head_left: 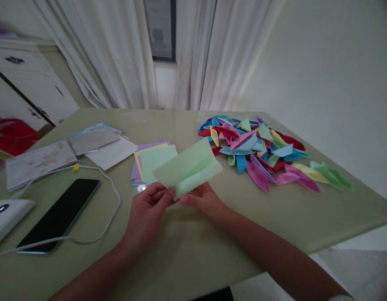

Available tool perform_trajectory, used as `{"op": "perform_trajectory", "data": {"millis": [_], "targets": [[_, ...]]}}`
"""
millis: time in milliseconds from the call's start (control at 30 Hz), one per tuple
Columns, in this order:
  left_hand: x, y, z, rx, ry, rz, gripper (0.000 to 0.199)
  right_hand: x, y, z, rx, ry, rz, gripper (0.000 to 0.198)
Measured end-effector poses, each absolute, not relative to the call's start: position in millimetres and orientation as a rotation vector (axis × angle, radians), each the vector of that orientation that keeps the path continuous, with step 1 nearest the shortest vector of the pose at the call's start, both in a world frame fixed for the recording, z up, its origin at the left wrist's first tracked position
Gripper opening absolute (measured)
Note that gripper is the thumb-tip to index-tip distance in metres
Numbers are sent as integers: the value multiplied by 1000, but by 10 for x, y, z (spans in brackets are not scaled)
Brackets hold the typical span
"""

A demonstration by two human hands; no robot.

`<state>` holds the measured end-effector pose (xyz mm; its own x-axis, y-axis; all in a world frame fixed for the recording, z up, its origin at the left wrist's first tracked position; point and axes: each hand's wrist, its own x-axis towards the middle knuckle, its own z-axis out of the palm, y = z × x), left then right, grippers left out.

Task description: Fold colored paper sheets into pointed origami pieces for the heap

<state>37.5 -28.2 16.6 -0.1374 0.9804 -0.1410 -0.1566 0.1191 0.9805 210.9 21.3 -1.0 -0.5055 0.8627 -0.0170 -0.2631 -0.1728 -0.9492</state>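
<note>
Between my two hands is a light green sheet of paper (190, 165), raised above the table and creased lengthwise, its lower edge folded up. My left hand (152, 202) pinches its lower left corner with thumb and fingers. At the bottom edge my right hand (206, 200) grips it, thumb in front and the other fingers hidden behind the paper. Just behind my left hand lies a stack of coloured paper sheets (157, 161), with green on top and yellow, pink, purple and blue edges showing.
A heap of folded coloured paper pieces (249, 142) covers the table's (243, 234) back right. To the left lie a black-screened phone (60, 215), a white cable (114, 184), a white device (11, 213) and flat packets and cards (42, 161). Curtains (118, 50) hang behind.
</note>
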Motion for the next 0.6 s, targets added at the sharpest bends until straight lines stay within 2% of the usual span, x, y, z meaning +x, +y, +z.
{"op": "perform_trajectory", "data": {"millis": [133,333,600], "targets": [[447,-370,103,857,1176,1168,33,2014,73,-101,-888,-1246,1786,45],[398,-302,40,852,1176,1205,31,2104,314,-193,-930,-1029,1644,61],[360,-265,65,793,1155,1220,26,2433,675,-12,-947,-1063,1442,60]]}}
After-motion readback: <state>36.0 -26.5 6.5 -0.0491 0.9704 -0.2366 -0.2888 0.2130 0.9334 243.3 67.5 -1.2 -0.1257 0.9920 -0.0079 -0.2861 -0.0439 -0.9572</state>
